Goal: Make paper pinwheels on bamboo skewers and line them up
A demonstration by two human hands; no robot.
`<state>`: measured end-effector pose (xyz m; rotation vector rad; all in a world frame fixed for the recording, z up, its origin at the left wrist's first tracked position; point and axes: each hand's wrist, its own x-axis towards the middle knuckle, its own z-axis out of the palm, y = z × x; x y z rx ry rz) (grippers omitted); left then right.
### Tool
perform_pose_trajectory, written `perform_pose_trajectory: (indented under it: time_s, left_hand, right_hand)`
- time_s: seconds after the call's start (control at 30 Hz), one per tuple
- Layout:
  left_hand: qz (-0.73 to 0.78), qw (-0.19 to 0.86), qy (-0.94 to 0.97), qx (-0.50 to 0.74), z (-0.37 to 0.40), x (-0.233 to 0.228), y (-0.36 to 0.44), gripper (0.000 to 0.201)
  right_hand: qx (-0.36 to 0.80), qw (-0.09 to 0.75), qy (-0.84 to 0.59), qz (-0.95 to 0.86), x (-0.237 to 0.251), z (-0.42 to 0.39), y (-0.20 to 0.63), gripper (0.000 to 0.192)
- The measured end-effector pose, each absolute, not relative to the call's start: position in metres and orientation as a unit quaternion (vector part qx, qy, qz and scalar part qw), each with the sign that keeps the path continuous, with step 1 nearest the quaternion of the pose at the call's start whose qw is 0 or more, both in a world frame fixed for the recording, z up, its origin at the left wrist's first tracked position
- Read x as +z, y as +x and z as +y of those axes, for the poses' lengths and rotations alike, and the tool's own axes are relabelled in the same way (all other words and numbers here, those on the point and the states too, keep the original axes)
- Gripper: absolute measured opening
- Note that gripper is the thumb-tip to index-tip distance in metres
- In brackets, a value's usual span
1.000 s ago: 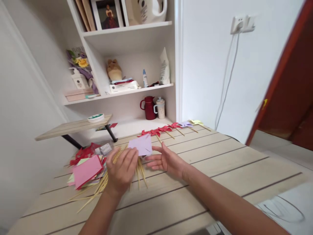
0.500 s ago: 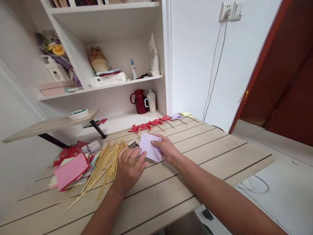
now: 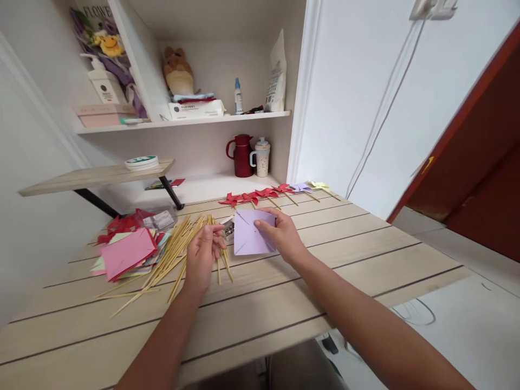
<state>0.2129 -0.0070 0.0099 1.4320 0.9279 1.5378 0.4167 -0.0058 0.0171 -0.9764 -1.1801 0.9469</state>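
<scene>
My right hand (image 3: 282, 235) holds a lilac paper square (image 3: 249, 235) by its right edge, flat on the wooden table (image 3: 365, 254); the paper shows diagonal creases. My left hand (image 3: 202, 254) is just left of it, fingers curled and pinched on thin wooden sticks (image 3: 222, 265) at the right end of a loose pile of sticks (image 3: 170, 257). A small shiny container (image 3: 228, 227) sits between my hands, partly hidden by the paper.
A stack of pink and coloured paper squares (image 3: 128, 252) lies at left, with a clear box (image 3: 162, 219) behind it. A row of finished pinwheels (image 3: 266, 194), mostly red, lines the table's far edge. Shelves with a red jug (image 3: 242, 156) stand behind.
The lilac paper passed from my left hand to my right and now rests on the table. My left hand moved back onto the sticks. The camera tilted down.
</scene>
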Motion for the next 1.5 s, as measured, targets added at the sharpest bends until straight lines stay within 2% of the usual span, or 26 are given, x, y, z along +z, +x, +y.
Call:
perform_pose_trajectory:
  time_s: [0.37, 0.5, 0.57, 0.73, 0.87, 1.1, 1.3, 1.5]
  left_hand:
    - [0.385, 0.49, 0.591, 0.512, -0.011, 0.011, 0.219, 0.035]
    - [0.396, 0.546, 0.558, 0.483, -0.013, 0.007, 0.224, 0.039]
    - [0.406, 0.546, 0.543, 0.492, -0.013, 0.003, 0.227, 0.04]
    - [0.4, 0.523, 0.491, 0.571, -0.009, 0.0, 0.226, 0.042]
    - [0.394, 0.495, 0.481, 0.607, -0.007, 0.002, 0.223, 0.042]
    - [0.375, 0.523, 0.505, 0.575, -0.005, -0.004, 0.223, 0.038]
    - [0.359, 0.568, 0.464, 0.578, -0.008, -0.003, 0.225, 0.048]
    - [0.357, 0.566, 0.441, 0.598, -0.011, 0.003, 0.227, 0.044]
  right_hand:
    - [0.309, 0.571, -0.423, -0.633, 0.023, -0.016, 0.411, 0.017]
    - [0.311, 0.555, -0.405, -0.657, 0.024, -0.018, 0.41, 0.018]
    - [0.341, 0.558, -0.4, -0.642, 0.024, -0.018, 0.409, 0.024]
    - [0.512, 0.563, -0.336, -0.555, 0.02, -0.013, 0.409, 0.044]
    - [0.543, 0.576, -0.329, -0.515, 0.021, -0.012, 0.408, 0.052]
    - [0.497, 0.63, -0.333, -0.495, 0.022, -0.01, 0.409, 0.04]
    - [0.462, 0.608, -0.337, -0.55, 0.019, -0.011, 0.408, 0.037]
    - [0.431, 0.601, -0.333, -0.585, 0.019, -0.014, 0.405, 0.039]
